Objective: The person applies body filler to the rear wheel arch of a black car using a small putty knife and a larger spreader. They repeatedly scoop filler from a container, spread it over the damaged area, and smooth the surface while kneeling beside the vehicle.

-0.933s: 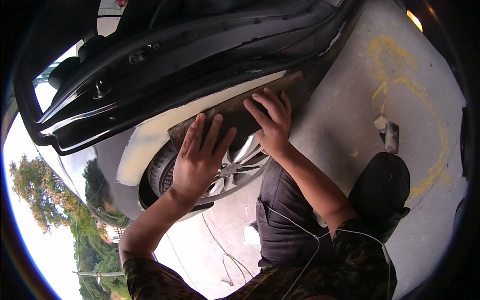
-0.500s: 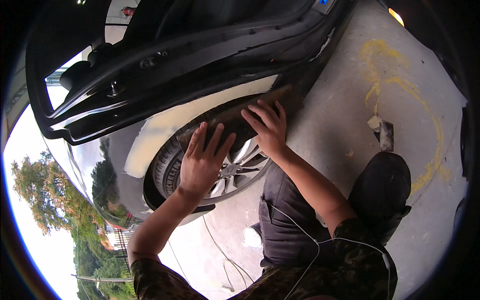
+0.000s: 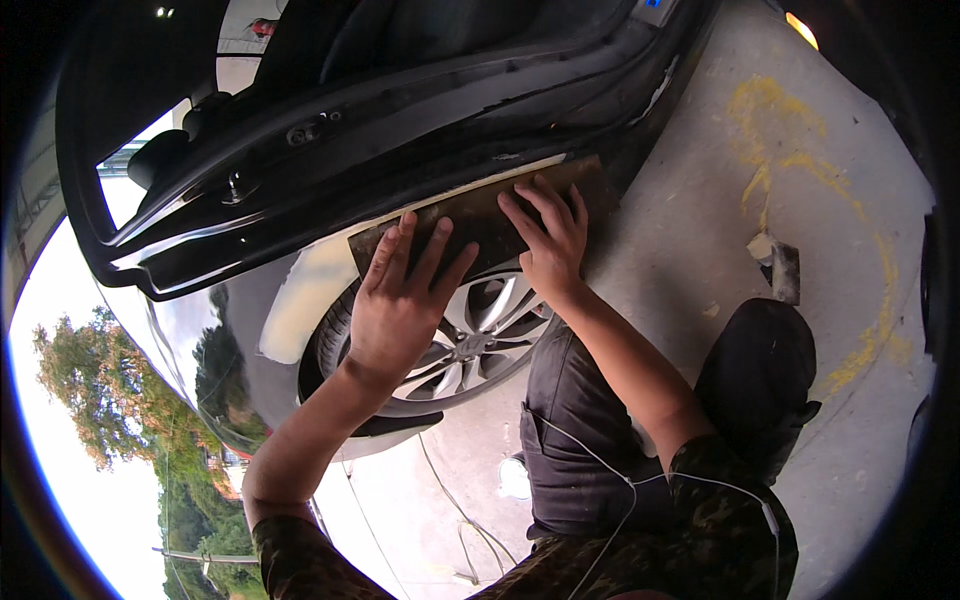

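A long, dark brown sheet of sandpaper (image 3: 490, 220) lies along the car's wheel arch, over a band of pale cream filler (image 3: 300, 300). My left hand (image 3: 400, 310) presses on the sheet's left part, fingers long and spread. Toward its right end, my right hand (image 3: 550, 245) holds it with the fingers bent slightly over it and the thumb near the lower edge. Part of the filler and the top of the tyre are hidden behind the sheet and hands. Below them shows the silver alloy wheel (image 3: 470, 345).
An open black car door (image 3: 170, 225) spreads over the upper left. On the concrete floor at right are yellow smears (image 3: 770, 110) and a putty knife-like tool (image 3: 785, 272) near my knee (image 3: 755, 350). Cables (image 3: 470, 520) run across the floor below the wheel.
Both hands and the sandpaper have slid up over the arch, covering more of the filler and uncovering more of the wheel. The view has also shifted slightly.
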A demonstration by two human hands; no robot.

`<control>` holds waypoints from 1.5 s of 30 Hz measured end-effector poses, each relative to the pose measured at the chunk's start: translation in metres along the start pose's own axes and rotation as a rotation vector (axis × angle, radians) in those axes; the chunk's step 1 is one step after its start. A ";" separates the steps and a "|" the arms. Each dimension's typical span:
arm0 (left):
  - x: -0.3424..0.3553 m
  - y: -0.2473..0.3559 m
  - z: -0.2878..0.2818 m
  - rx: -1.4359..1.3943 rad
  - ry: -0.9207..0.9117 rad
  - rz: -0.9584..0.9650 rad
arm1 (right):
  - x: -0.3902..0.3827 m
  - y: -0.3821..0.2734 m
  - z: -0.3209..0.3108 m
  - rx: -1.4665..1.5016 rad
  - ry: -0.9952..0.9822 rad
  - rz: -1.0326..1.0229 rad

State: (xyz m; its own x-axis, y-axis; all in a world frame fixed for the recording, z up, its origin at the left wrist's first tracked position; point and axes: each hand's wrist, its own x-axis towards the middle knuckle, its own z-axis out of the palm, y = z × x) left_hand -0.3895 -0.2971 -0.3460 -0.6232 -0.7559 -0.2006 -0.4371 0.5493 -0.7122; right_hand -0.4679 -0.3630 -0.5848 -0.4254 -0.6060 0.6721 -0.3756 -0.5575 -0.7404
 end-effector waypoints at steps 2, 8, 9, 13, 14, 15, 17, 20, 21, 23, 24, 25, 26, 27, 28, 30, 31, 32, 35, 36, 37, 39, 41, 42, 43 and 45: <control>0.002 -0.001 0.003 0.006 0.001 0.001 | 0.000 0.002 0.003 -0.002 0.000 0.008; 0.006 -0.006 0.012 0.013 0.002 0.009 | 0.002 0.004 0.007 0.071 -0.020 0.055; 0.006 -0.006 0.014 0.008 0.004 0.009 | 0.003 0.004 0.007 0.080 -0.019 0.063; 0.006 -0.003 0.018 0.009 0.010 -0.004 | 0.004 0.004 0.006 0.108 -0.042 0.075; 0.006 -0.003 0.019 0.002 0.000 -0.009 | 0.004 0.005 0.006 0.102 -0.058 0.078; 0.005 -0.002 0.018 -0.006 -0.013 -0.015 | 0.003 0.004 0.005 0.104 -0.068 0.082; 0.003 -0.001 0.020 -0.030 -0.024 -0.021 | 0.002 0.003 0.004 0.105 -0.079 0.088; -0.001 -0.001 0.023 -0.045 -0.013 -0.009 | -0.001 0.000 0.003 0.111 -0.080 0.094; -0.003 -0.001 0.024 -0.039 -0.006 0.005 | -0.003 -0.002 0.003 0.112 -0.084 0.096; -0.007 0.000 0.026 -0.038 -0.012 0.020 | -0.006 -0.004 0.004 0.115 -0.091 0.100; -0.009 0.001 0.027 -0.041 -0.022 0.019 | -0.008 -0.004 0.004 0.115 -0.093 0.096; -0.011 0.002 0.027 -0.044 -0.034 0.017 | -0.010 -0.004 0.004 0.126 -0.083 0.087; -0.012 0.003 0.027 -0.051 -0.035 0.017 | -0.012 -0.003 0.005 0.109 -0.102 0.091; -0.013 0.005 0.027 -0.055 -0.037 0.016 | -0.015 -0.003 0.005 0.103 -0.107 0.089; -0.015 0.006 0.027 -0.066 -0.039 0.008 | -0.018 -0.003 0.005 0.098 -0.113 0.088; -0.018 0.011 0.028 -0.080 -0.075 -0.003 | -0.026 -0.004 0.005 0.069 -0.146 0.080; -0.021 0.015 0.027 -0.101 -0.086 -0.014 | -0.031 -0.005 0.003 0.054 -0.164 0.081; -0.024 0.018 0.027 -0.110 -0.103 -0.002 | -0.036 -0.008 0.002 0.045 -0.173 0.067; -0.035 0.027 0.024 -0.180 -0.070 -0.006 | -0.047 -0.015 -0.006 -0.004 -0.142 0.015; -0.042 0.029 0.021 -0.188 -0.079 -0.013 | -0.049 -0.017 -0.009 -0.006 -0.179 0.018; -0.048 0.032 0.019 -0.201 -0.078 -0.021 | -0.052 -0.020 -0.012 -0.004 -0.177 0.013; -0.054 0.036 0.020 -0.213 -0.037 -0.044 | -0.052 -0.019 -0.020 -0.073 -0.233 -0.027; -0.062 0.043 0.018 -0.180 -0.039 -0.074 | -0.049 -0.022 -0.029 -0.040 -0.303 -0.089; -0.065 0.049 0.019 -0.176 -0.044 -0.092 | -0.047 -0.022 -0.035 -0.036 -0.328 -0.117; -0.066 0.055 0.020 -0.175 -0.019 -0.112 | -0.043 -0.023 -0.041 -0.044 -0.414 -0.157; -0.067 0.066 0.026 -0.265 0.014 -0.153 | -0.034 -0.027 -0.050 -0.040 -0.576 -0.208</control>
State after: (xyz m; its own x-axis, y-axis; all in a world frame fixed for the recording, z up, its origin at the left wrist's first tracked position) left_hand -0.3602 -0.2191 -0.3970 -0.5452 -0.8331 -0.0939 -0.6794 0.5047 -0.5326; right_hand -0.4842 -0.2994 -0.5880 0.1695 -0.7023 0.6914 -0.4387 -0.6820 -0.5852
